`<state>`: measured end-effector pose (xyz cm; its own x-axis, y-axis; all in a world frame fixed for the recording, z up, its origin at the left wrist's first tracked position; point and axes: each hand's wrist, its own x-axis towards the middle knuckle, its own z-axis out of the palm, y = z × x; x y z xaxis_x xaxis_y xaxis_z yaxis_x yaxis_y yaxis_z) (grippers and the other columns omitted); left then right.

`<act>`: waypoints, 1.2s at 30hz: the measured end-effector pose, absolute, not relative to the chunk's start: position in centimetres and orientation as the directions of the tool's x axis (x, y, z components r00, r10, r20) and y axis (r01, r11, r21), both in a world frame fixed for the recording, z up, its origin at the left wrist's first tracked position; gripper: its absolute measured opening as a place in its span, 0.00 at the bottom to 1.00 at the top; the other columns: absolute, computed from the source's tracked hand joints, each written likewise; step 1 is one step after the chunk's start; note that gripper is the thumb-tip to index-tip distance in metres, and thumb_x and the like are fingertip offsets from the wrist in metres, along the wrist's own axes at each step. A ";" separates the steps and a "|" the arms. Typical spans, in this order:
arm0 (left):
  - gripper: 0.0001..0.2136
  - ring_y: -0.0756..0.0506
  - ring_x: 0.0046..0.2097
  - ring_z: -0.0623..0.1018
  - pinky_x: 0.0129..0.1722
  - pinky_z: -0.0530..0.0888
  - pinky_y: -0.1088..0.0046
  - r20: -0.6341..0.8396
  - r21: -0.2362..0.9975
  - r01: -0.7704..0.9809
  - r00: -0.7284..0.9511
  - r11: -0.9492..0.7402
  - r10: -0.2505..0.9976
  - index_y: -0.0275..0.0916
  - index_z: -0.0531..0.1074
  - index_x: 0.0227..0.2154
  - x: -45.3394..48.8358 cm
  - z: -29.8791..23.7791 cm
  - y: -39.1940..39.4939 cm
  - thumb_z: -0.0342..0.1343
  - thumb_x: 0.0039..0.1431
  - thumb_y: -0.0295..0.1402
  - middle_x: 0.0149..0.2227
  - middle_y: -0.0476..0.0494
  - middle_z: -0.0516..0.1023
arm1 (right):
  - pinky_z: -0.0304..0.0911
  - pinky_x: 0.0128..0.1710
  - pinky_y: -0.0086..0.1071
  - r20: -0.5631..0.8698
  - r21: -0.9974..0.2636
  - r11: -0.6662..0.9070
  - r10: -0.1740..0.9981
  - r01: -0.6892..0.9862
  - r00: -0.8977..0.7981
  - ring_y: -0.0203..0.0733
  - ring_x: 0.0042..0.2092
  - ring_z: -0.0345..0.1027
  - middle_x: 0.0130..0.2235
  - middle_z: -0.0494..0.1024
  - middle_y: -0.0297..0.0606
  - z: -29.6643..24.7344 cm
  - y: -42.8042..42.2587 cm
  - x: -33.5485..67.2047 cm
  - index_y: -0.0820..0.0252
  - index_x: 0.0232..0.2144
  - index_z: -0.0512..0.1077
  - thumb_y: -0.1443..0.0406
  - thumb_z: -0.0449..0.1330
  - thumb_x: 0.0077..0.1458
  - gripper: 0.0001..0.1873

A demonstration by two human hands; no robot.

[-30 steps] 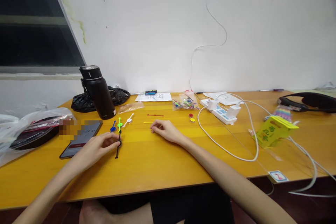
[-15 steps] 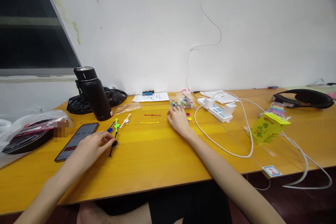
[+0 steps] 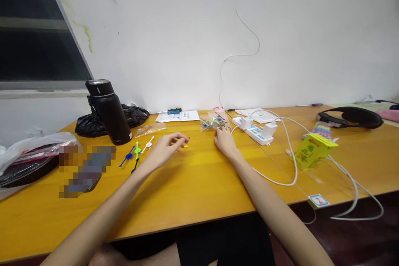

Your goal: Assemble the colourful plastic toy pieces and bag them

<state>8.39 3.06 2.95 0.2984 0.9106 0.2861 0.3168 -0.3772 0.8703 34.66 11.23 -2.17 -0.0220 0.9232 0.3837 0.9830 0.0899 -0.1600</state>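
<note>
My left hand (image 3: 165,148) reaches forward over the yellow table (image 3: 193,191) with its fingers stretched out, holding nothing. Its fingertips lie over a thin red stick (image 3: 186,138) and a yellow stick (image 3: 185,146), which mostly hide beneath them. To its left lie a blue stick (image 3: 126,158), a green stick (image 3: 137,149), a black stick (image 3: 134,165) and a white stick (image 3: 148,144). My right hand (image 3: 223,139) rests fingertips down, fingers bunched, just in front of a clear bag of coloured pieces (image 3: 214,122). Whatever is under those fingers is hidden.
A black bottle (image 3: 109,110) stands at the back left before a black bag (image 3: 93,122). A blurred-out phone (image 3: 84,170) lies left. To the right sit a power strip (image 3: 255,129) with a white cable (image 3: 280,181), a yellow carton (image 3: 311,150) and a black headset (image 3: 352,116).
My left hand let go of the black stick and moved right to the red and yellow sticks. My right hand shifted further right, towards the bag, and now covers the small red and yellow discs.
</note>
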 end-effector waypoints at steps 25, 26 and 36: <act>0.19 0.42 0.54 0.80 0.60 0.71 0.60 0.126 0.932 -0.342 0.001 -0.118 0.992 0.35 0.73 0.44 9.3 -3.1 7.2 0.67 0.52 0.38 0.51 0.34 0.80 | 0.53 0.64 0.44 0.456 -0.350 0.662 0.739 0.663 -0.497 0.47 0.62 0.59 0.60 0.69 0.44 -4.1 10.3 28.1 0.52 0.60 0.69 0.58 0.46 0.71 0.21; 0.18 0.42 0.53 0.80 0.61 0.71 0.60 0.126 0.925 -0.360 -0.008 -0.120 0.992 0.35 0.73 0.44 9.4 -3.1 7.2 0.67 0.52 0.38 0.51 0.34 0.80 | 0.54 0.64 0.45 0.425 -0.311 0.659 0.741 0.685 -0.520 0.47 0.62 0.59 0.60 0.69 0.43 -4.3 10.4 28.1 0.52 0.60 0.69 0.58 0.46 0.72 0.21; 0.17 0.44 0.53 0.80 0.60 0.72 0.62 0.105 0.892 -0.428 -0.116 -0.145 0.988 0.36 0.70 0.44 9.0 -3.1 7.6 0.66 0.54 0.34 0.55 0.34 0.78 | 0.59 0.58 0.39 0.476 -0.191 0.596 0.751 0.780 -0.457 0.47 0.55 0.64 0.52 0.75 0.45 -3.8 10.2 28.5 0.59 0.55 0.72 0.64 0.51 0.69 0.17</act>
